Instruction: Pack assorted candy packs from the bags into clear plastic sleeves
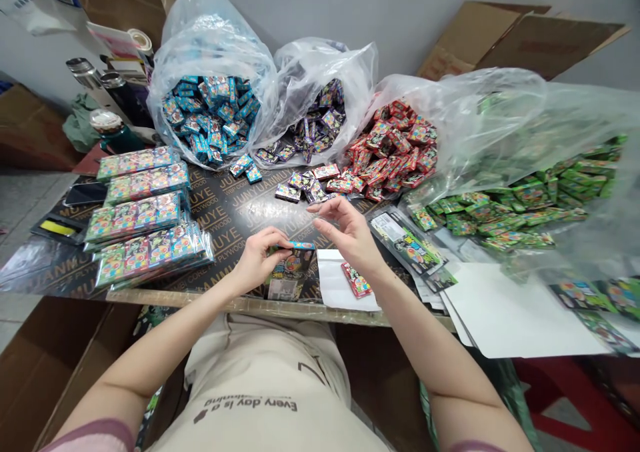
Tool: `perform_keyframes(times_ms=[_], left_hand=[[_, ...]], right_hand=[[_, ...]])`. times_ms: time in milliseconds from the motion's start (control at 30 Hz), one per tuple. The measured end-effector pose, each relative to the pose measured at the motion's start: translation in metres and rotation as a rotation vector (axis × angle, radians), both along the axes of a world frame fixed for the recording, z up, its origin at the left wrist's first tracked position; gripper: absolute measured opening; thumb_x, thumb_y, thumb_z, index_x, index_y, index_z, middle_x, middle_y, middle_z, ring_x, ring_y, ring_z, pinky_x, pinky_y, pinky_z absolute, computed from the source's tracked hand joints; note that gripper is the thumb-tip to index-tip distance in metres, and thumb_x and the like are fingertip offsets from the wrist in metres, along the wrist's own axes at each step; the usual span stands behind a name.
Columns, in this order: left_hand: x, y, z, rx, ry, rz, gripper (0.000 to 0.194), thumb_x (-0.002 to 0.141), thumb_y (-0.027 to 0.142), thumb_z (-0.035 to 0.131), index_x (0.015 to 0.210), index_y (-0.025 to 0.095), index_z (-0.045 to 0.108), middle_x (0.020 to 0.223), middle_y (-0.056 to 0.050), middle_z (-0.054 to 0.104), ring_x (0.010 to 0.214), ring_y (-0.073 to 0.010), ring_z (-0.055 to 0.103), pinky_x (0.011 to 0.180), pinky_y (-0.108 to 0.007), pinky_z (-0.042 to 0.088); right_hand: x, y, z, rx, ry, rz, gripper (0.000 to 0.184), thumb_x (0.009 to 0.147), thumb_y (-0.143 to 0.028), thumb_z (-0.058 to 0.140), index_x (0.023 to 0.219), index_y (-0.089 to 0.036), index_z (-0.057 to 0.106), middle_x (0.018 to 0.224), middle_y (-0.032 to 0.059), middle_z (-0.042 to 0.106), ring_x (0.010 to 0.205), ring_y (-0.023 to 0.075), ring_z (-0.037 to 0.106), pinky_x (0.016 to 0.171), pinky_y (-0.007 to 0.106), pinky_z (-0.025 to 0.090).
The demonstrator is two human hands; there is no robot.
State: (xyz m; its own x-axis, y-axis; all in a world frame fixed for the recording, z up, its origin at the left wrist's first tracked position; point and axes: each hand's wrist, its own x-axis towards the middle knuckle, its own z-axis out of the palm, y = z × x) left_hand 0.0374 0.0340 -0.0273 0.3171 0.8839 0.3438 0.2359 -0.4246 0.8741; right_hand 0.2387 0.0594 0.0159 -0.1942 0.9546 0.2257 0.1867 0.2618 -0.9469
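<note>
My left hand (261,257) is closed, thumb and fingers pinching a small blue box (303,245) at the table's front edge. Right beneath that box is a dark printed packet (290,280) with a pale label; whether the two are joined I cannot tell. My right hand (349,233) hovers to the right, its fingers bent and apart, with nothing visible in them. Below it, a small red box (356,280) rests on a white sheet (333,275), partly covered by my right wrist.
Clear bags spill blue boxes (215,115), purple boxes (323,122), red boxes (395,149) and green packets (520,202) along the back. Filled flat packs (150,252) are stacked at left. Printed sleeves (410,245) and white card (520,312) lie at right. A lidded cup (107,129) stands back left.
</note>
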Motion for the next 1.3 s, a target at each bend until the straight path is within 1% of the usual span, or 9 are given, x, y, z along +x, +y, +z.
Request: perform_keyframes(times_ms=[167, 333, 533, 700, 867, 967, 1133, 1233, 1300], left_hand=[[0.001, 0.0, -0.004, 0.011, -0.012, 0.023, 0.005, 0.081, 0.014, 0.064, 0.08, 0.017, 0.067, 0.084, -0.005, 0.067, 0.081, -0.0176, 0.064, 0.076, -0.032, 0.051], [0.001, 0.0, -0.005, 0.03, -0.007, 0.023, 0.006, 0.081, 0.013, 0.064, 0.082, 0.018, 0.067, 0.084, -0.005, 0.066, 0.081, -0.0171, 0.064, 0.076, -0.031, 0.051], [0.002, -0.002, -0.007, 0.015, -0.009, 0.039, 0.004, 0.082, 0.014, 0.063, 0.081, 0.018, 0.065, 0.085, -0.005, 0.068, 0.082, -0.0173, 0.064, 0.076, -0.031, 0.051], [0.002, -0.002, -0.011, -0.037, -0.052, 0.097, 0.008, 0.079, 0.02, 0.068, 0.076, 0.017, 0.061, 0.085, -0.007, 0.071, 0.081, -0.019, 0.067, 0.071, -0.03, 0.052], [0.002, -0.004, -0.009, 0.043, -0.035, 0.094, 0.006, 0.078, 0.018, 0.065, 0.075, 0.017, 0.06, 0.085, -0.008, 0.07, 0.079, -0.0174, 0.066, 0.07, -0.028, 0.051], [0.003, -0.005, -0.008, 0.073, -0.019, 0.094, 0.005, 0.075, 0.015, 0.063, 0.077, 0.016, 0.059, 0.086, -0.007, 0.07, 0.077, -0.0166, 0.065, 0.068, -0.027, 0.05], [0.008, -0.006, -0.008, 0.049, -0.016, 0.186, 0.014, 0.073, 0.025, 0.069, 0.071, 0.017, 0.057, 0.079, -0.004, 0.069, 0.073, -0.0159, 0.064, 0.067, -0.027, 0.048], [0.011, -0.006, -0.009, -0.024, -0.033, 0.242, 0.015, 0.075, 0.026, 0.069, 0.07, 0.018, 0.057, 0.075, -0.001, 0.068, 0.068, -0.0137, 0.062, 0.065, -0.025, 0.047], [0.014, -0.006, -0.012, -0.092, -0.075, 0.272, 0.018, 0.073, 0.026, 0.072, 0.08, 0.019, 0.057, 0.075, 0.0, 0.066, 0.068, -0.0128, 0.061, 0.065, -0.024, 0.047]], right_hand=[[-0.004, -0.001, -0.003, -0.082, 0.103, -0.03, 0.043, 0.076, -0.039, 0.073, 0.11, -0.026, 0.051, 0.08, -0.0014, 0.069, 0.087, 0.02, 0.068, 0.087, 0.038, 0.049], [-0.001, -0.001, -0.008, -0.072, 0.032, -0.062, 0.021, 0.08, -0.04, 0.068, 0.082, -0.021, 0.061, 0.078, 0.0023, 0.068, 0.077, 0.0195, 0.066, 0.079, 0.037, 0.05], [-0.002, -0.002, 0.0, 0.112, -0.211, -0.098, 0.02, 0.082, -0.041, 0.065, 0.076, -0.022, 0.064, 0.115, 0.0068, 0.06, 0.118, 0.0265, 0.051, 0.104, 0.047, 0.034], [-0.008, 0.0, 0.0, -0.063, -0.215, 0.142, 0.022, 0.08, -0.039, 0.067, 0.071, -0.02, 0.062, 0.113, 0.0065, 0.063, 0.113, 0.0251, 0.055, 0.101, 0.045, 0.037], [-0.017, 0.002, -0.01, -0.301, -0.135, 0.295, 0.027, 0.075, -0.041, 0.069, 0.066, -0.018, 0.058, 0.085, 0.0035, 0.067, 0.082, 0.0179, 0.062, 0.073, 0.03, 0.047], [-0.021, 0.002, -0.012, -0.379, -0.088, 0.302, 0.029, 0.071, -0.041, 0.071, 0.064, -0.018, 0.056, 0.073, 0.0009, 0.063, 0.069, 0.0138, 0.057, 0.062, 0.025, 0.043], [-0.023, 0.002, -0.015, -0.438, -0.089, 0.281, 0.028, 0.069, -0.04, 0.072, 0.066, -0.016, 0.058, 0.065, -0.0007, 0.059, 0.06, 0.0109, 0.052, 0.057, 0.024, 0.038], [-0.026, -0.001, -0.019, -0.475, 0.01, 0.195, 0.029, 0.064, -0.037, 0.076, 0.072, -0.017, 0.056, 0.065, -0.0018, 0.06, 0.06, 0.0114, 0.054, 0.059, 0.024, 0.04], [-0.03, -0.004, -0.023, -0.551, 0.165, 0.108, 0.037, 0.056, -0.031, 0.079, 0.078, -0.02, 0.052, 0.065, -0.0046, 0.061, 0.06, 0.0113, 0.055, 0.06, 0.024, 0.041]])
